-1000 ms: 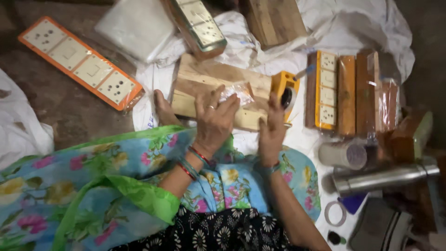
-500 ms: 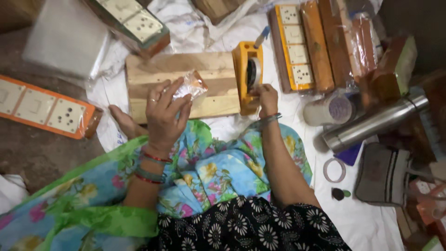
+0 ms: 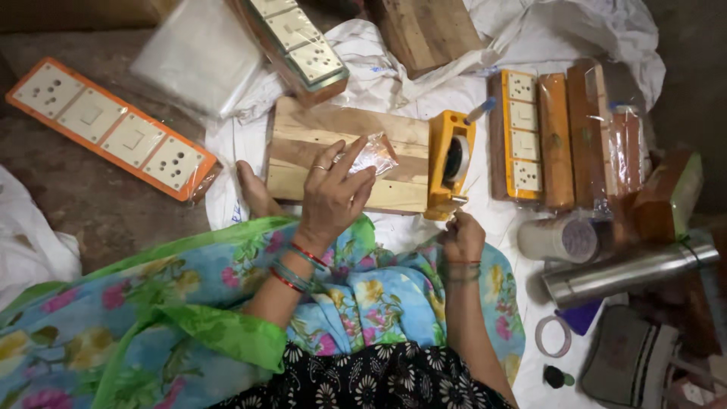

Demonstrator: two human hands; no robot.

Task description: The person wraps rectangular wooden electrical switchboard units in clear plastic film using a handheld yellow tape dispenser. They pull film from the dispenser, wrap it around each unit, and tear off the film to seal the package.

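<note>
Just beyond the right hand (image 3: 463,236), whose fingers pinch together at a tape end, stands an orange tape dispenser (image 3: 449,160), its long axis running away from the person. Left of it, the left hand (image 3: 333,198) clamps a clear packet (image 3: 369,156) on a wooden board (image 3: 341,129).
</note>
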